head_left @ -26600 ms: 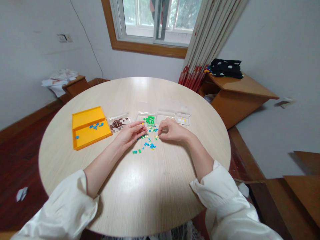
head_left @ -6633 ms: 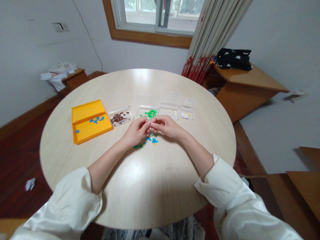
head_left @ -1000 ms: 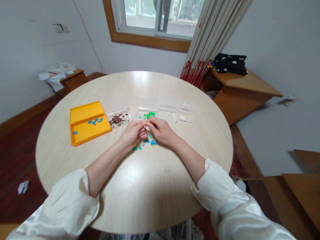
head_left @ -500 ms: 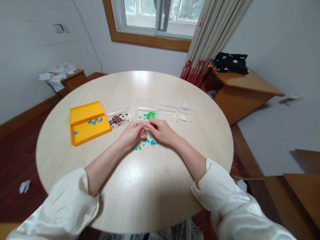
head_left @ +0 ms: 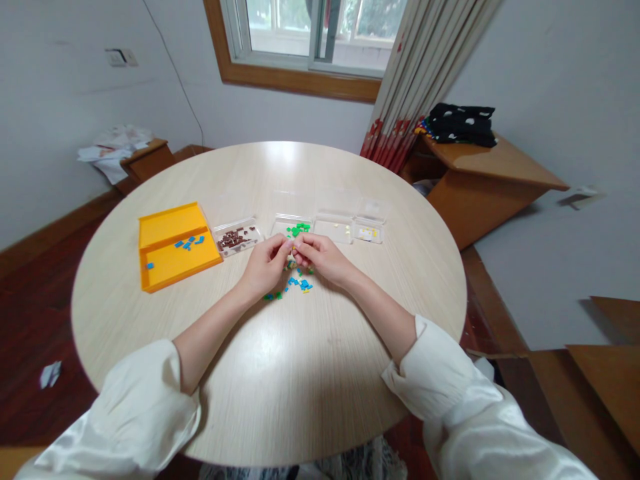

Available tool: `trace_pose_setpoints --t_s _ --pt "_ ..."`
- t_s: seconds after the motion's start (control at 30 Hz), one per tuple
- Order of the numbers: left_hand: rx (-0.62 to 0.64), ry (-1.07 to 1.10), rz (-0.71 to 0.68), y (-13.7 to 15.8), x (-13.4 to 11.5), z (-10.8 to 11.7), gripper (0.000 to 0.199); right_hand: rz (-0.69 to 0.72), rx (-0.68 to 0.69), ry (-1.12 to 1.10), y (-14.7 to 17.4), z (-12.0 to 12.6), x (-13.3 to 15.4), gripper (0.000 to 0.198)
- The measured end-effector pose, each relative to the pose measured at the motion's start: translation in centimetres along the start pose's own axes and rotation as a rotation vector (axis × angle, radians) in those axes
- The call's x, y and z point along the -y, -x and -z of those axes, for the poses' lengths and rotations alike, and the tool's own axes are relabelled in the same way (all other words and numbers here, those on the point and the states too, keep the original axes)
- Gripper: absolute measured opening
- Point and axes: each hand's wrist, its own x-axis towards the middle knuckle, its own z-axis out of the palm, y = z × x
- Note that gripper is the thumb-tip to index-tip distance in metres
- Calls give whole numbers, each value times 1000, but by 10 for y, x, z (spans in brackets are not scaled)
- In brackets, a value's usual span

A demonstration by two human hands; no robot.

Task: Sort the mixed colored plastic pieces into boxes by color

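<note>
My left hand point(head_left: 267, 263) and my right hand point(head_left: 320, 257) meet fingertip to fingertip above the middle of the table. Both are closed in a pinch. A tiny yellow piece point(head_left: 294, 248) shows at the right fingertips, too small to name more exactly. Whatever the left fingers pinch is hidden behind them. Just below the hands lies a loose pile of small blue pieces point(head_left: 303, 285), with green pieces point(head_left: 273, 296) and some yellow ones among them. Right behind the hands stands a clear box with green pieces point(head_left: 300, 229).
On the round table point(head_left: 280, 373) an opened yellow case point(head_left: 170, 277) at left holds several blue pieces. Beside it is a clear box of brown pieces point(head_left: 234, 239). Farther right stand a clear box point(head_left: 330, 235) with few pale pieces and a small clear box point(head_left: 369, 232).
The left hand has turned so its thumb and fingertips sit higher, and its lower fingers are now tucked out of sight. The right hand's fingers have shifted slightly and the yellow piece shows.
</note>
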Motion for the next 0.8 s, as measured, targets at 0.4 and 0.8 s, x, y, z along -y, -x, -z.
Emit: trace_pose_setpoints --t_s 0.4,0.8 --pt "67 -282 -196 1 4 6 24 -168 33 -241 1 2 3 20" --pt "33 -255 -124 0 4 1 28 32 -58 68 -1 1 0 19"
